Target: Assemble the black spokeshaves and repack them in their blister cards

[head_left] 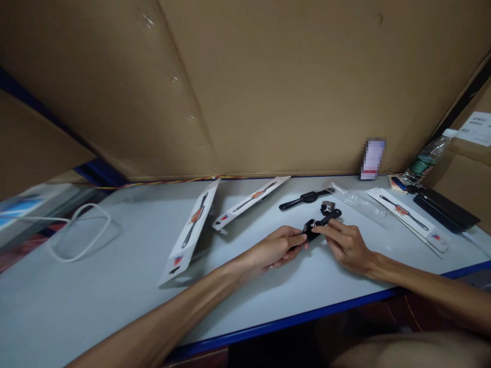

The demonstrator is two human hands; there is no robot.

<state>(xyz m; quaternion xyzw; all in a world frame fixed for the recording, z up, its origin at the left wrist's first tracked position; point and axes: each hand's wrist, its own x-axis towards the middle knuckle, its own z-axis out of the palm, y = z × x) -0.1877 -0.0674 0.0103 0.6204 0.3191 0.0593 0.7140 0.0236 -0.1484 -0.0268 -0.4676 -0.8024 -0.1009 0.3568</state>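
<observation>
A black spokeshave (pixel 326 221) with a shiny metal part at its middle is held slanting just over the table. My left hand (pixel 282 246) is closed around its near handle, which is mostly hidden. My right hand (pixel 347 245) has curled fingers, the index finger touching the tool's middle near the metal part; the thumb is hidden. Just beyond lies a small dark and silvery piece (pixel 328 206), too small to name. A second black spokeshave (pixel 307 198) rests farther back. Next to it is a clear plastic blister shell (pixel 358 202).
Two packaged spokeshave cards (pixel 195 230) (pixel 251 199) lean at the left. More printed cards (pixel 408 214) lie right. A phone (pixel 372 159), a bottle (pixel 429 156) and a black device (pixel 445 209) stand behind. A white cable (pixel 63 255) loops left. Cardboard (pixel 287 87) walls the back.
</observation>
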